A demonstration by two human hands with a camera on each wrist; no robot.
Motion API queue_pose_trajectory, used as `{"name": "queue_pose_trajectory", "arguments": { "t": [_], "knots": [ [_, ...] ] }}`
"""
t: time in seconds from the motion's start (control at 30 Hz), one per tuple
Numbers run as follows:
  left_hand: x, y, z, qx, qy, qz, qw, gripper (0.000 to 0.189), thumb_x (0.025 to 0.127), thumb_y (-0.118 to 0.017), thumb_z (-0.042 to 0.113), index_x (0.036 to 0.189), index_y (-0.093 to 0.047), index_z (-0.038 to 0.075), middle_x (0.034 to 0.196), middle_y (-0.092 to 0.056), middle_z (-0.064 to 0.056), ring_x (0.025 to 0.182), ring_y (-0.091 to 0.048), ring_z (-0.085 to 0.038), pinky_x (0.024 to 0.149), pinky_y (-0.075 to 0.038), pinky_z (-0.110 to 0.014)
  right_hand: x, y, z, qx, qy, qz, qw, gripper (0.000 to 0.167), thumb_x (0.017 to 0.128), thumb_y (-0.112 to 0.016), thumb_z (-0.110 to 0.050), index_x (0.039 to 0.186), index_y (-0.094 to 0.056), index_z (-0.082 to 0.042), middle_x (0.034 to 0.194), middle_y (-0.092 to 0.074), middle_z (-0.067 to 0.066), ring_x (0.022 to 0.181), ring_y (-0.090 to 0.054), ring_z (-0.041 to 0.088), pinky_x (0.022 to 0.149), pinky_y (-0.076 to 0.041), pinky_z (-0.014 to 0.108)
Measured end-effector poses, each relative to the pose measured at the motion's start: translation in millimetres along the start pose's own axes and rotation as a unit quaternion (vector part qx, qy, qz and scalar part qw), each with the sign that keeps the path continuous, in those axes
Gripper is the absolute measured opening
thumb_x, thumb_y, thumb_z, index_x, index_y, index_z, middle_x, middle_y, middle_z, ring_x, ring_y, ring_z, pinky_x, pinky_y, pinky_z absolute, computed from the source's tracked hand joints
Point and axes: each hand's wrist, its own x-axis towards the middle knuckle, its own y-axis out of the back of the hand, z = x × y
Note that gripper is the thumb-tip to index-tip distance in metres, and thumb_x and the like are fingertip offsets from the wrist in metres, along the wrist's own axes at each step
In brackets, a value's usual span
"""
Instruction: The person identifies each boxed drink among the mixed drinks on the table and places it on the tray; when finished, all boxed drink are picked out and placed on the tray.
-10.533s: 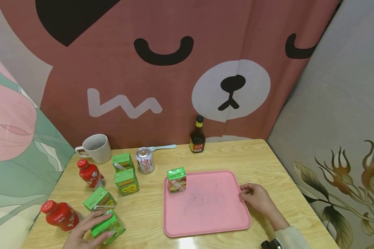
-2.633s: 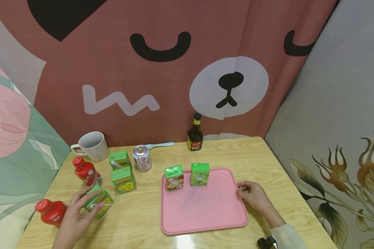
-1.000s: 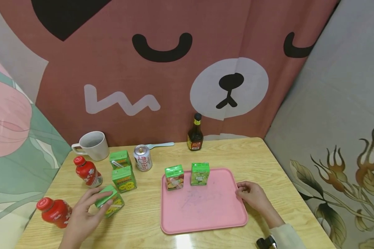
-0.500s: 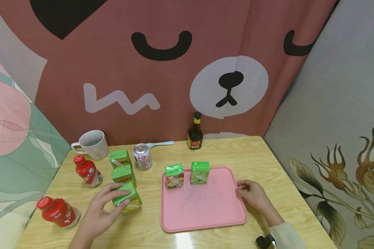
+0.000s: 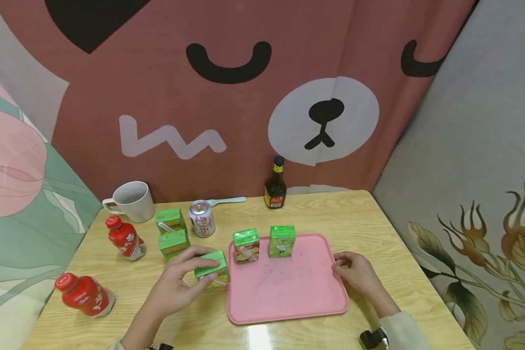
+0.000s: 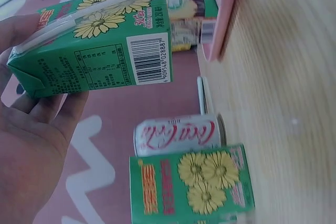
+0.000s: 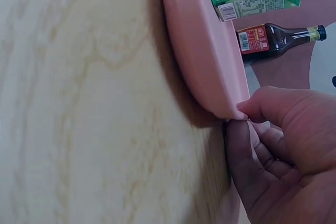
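Observation:
My left hand [image 5: 179, 282] grips a green juice carton [image 5: 213, 272] with yellow flowers and a straw on its side. The left wrist view shows this carton [image 6: 100, 43] lifted off the table, between thumb and fingers. It hangs just left of the pink tray [image 5: 288, 296]. On the tray's back left stand two more cartons: one with a fruit print [image 5: 247, 247] and a light green one [image 5: 282, 241]. My right hand [image 5: 358, 274] pinches the tray's right rim between thumb and finger, as the right wrist view shows the tray edge [image 7: 210, 72] too.
Left of the tray stand two flower-print cartons [image 5: 171, 219], a Coca-Cola can [image 5: 202, 219], two red bottles [image 5: 126, 238] and a grey mug [image 5: 134, 203]. A light blue plastic utensil [image 5: 227, 201] and a dark sauce bottle [image 5: 275, 187] are at the back edge, before the curtain.
The light green carton came onto the tray earlier. Since then my left hand has taken the flower-print carton from near the red bottles and carried it right, towards the tray. My right hand stays at the rim.

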Motion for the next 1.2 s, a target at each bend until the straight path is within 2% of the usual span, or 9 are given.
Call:
{"name": "queue_pose_trajectory", "arguments": {
  "t": [0.2, 0.37, 0.57, 0.73, 0.93, 1.07, 1.2],
  "knots": [
    [11.0, -16.3, -1.7, -0.033, -0.006, -0.014, 0.9993, 0.037, 0.084, -0.081, -0.002, 0.114, -0.076, 0.019, 0.125, -0.063, -0.005, 0.11, -0.062, -0.024, 0.09, -0.05, -0.025, -1.6, 1.1, 0.4, 0.006, 0.007, 0.001, 1.0, 0.03, 0.089, -0.074, -0.007, 0.117, -0.069, 0.003, 0.091, -0.066, 0.006, 0.08, -0.061, 0.019, 0.064, -0.055, 0.029],
    [18.1, -26.6, -5.0, -0.038, -0.022, -0.025, 0.9987, 0.034, 0.084, -0.082, 0.0, 0.113, -0.076, 0.016, 0.123, -0.063, -0.008, 0.112, -0.062, -0.029, 0.093, -0.049, -0.027, -4.0, -0.2, 1.4, 0.003, 0.013, -0.002, 0.9999, 0.028, 0.089, -0.074, -0.006, 0.115, -0.07, 0.003, 0.09, -0.066, 0.005, 0.079, -0.06, 0.018, 0.063, -0.053, 0.028],
    [23.8, -37.9, -9.6, -0.053, -0.008, -0.04, 0.9978, 0.03, 0.083, -0.082, -0.002, 0.108, -0.077, 0.014, 0.12, -0.064, -0.009, 0.116, -0.06, -0.033, 0.098, -0.048, -0.031, -5.5, 0.3, 0.9, 0.009, 0.008, -0.008, 0.9999, 0.027, 0.089, -0.075, -0.007, 0.114, -0.07, 0.003, 0.09, -0.066, 0.005, 0.078, -0.06, 0.018, 0.062, -0.053, 0.027],
    [27.5, -51.6, -16.3, -0.069, 0.0, -0.048, 0.9965, 0.028, 0.082, -0.08, -0.007, 0.105, -0.077, 0.008, 0.119, -0.064, -0.015, 0.111, -0.061, -0.035, 0.095, -0.05, -0.034, -5.3, 2.8, 1.7, 0.012, 0.018, -0.007, 0.9997, 0.027, 0.09, -0.074, -0.007, 0.115, -0.07, 0.004, 0.09, -0.066, 0.005, 0.078, -0.06, 0.018, 0.061, -0.053, 0.028],
    [30.8, -63.7, -19.9, -0.078, 0.011, -0.074, 0.9941, 0.024, 0.088, -0.08, 0.004, 0.109, -0.077, 0.014, 0.123, -0.063, -0.008, 0.114, -0.06, -0.029, 0.095, -0.05, -0.037, -4.3, 3.3, 4.5, 0.042, 0.004, -0.008, 0.9991, 0.027, 0.09, -0.073, -0.004, 0.115, -0.069, 0.005, 0.089, -0.065, 0.006, 0.077, -0.062, 0.018, 0.061, -0.056, 0.029],
    [30.1, -66.9, -22.2, -0.079, 0.015, -0.086, 0.993, 0.023, 0.089, -0.08, 0.009, 0.11, -0.078, 0.018, 0.124, -0.063, -0.004, 0.116, -0.06, -0.027, 0.099, -0.049, -0.043, -4.0, 1.1, 4.1, 0.064, 0.003, -0.009, 0.9979, 0.026, 0.088, -0.073, -0.001, 0.113, -0.069, 0.006, 0.089, -0.065, 0.008, 0.076, -0.062, 0.019, 0.061, -0.057, 0.03],
    [28.3, -69.4, -24.2, -0.087, 0.033, -0.09, 0.9916, 0.023, 0.088, -0.081, 0.009, 0.108, -0.078, 0.02, 0.124, -0.063, -0.001, 0.119, -0.059, -0.027, 0.111, -0.036, -0.054, -4.4, 0.0, 3.0, 0.062, 0.003, -0.007, 0.998, 0.026, 0.088, -0.074, -0.002, 0.112, -0.069, 0.006, 0.089, -0.065, 0.008, 0.077, -0.061, 0.019, 0.061, -0.057, 0.03]
  ]
}}
